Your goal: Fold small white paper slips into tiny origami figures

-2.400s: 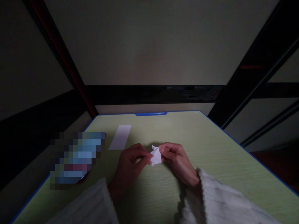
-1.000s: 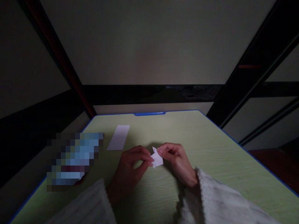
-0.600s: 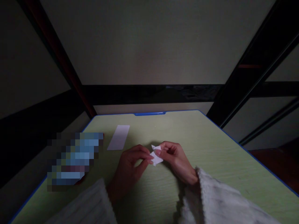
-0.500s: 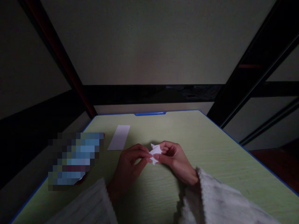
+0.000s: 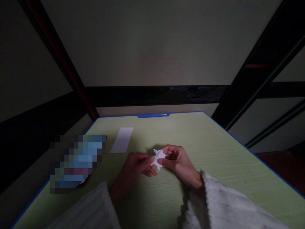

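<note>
A small folded white paper [image 5: 159, 156] with several pointed corners is held just above the table, between my two hands. My right hand [image 5: 177, 160] pinches its right side, with the thumb lying on top and the fingers curled behind. On the left edge, my left hand [image 5: 139, 163] grips the paper between thumb and index finger. Its other fingers show below the paper. Parts of the paper are covered by both thumbs. A flat white paper strip [image 5: 121, 140] lies on the table, beyond my left hand.
The pale green table [image 5: 214, 165] has a blue rim and a blue handle-like piece [image 5: 153, 115] at its far edge. On the left lies a pixelated bluish item [image 5: 78, 163], its kind hidden. A panelled wall [image 5: 157, 47] rises behind the table.
My left thumb has moved up onto the paper's left edge, and the lower left fingers now show underneath. The folded paper is slightly turned. My right hand has hardly moved.
</note>
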`<state>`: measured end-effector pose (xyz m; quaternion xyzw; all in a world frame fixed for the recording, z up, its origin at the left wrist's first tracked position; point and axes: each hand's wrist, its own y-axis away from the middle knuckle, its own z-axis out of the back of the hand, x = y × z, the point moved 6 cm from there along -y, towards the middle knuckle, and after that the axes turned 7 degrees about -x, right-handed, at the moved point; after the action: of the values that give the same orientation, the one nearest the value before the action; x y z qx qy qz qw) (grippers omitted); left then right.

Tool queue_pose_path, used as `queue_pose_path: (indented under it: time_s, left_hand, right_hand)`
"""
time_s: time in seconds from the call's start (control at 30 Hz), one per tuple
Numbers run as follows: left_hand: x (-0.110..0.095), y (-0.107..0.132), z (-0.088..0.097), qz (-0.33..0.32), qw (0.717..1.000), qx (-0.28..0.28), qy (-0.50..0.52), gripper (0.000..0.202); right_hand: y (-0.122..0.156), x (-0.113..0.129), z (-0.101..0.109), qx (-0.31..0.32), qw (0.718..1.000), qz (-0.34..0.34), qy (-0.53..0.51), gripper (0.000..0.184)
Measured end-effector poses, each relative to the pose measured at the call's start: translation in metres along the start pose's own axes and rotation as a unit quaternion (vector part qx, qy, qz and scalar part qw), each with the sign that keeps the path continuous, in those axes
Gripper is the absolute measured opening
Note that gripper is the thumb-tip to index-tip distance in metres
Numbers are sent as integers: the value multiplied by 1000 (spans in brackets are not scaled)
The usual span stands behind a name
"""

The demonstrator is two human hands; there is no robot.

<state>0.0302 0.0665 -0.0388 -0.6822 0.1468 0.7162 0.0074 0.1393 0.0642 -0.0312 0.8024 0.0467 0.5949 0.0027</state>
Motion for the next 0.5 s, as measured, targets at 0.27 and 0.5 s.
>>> queue_pose_path:
  time_s: [0.27,0.5]
  left_hand:
    - [3,-1,-1,-1,999,18,-28,24]
    - [2,-1,-1,-24,999,2,-25,21]
  right_hand:
    - [0,-2,1,-4,1000,-3,31,13]
    - [2,0,-1,-6,998,1,70,13]
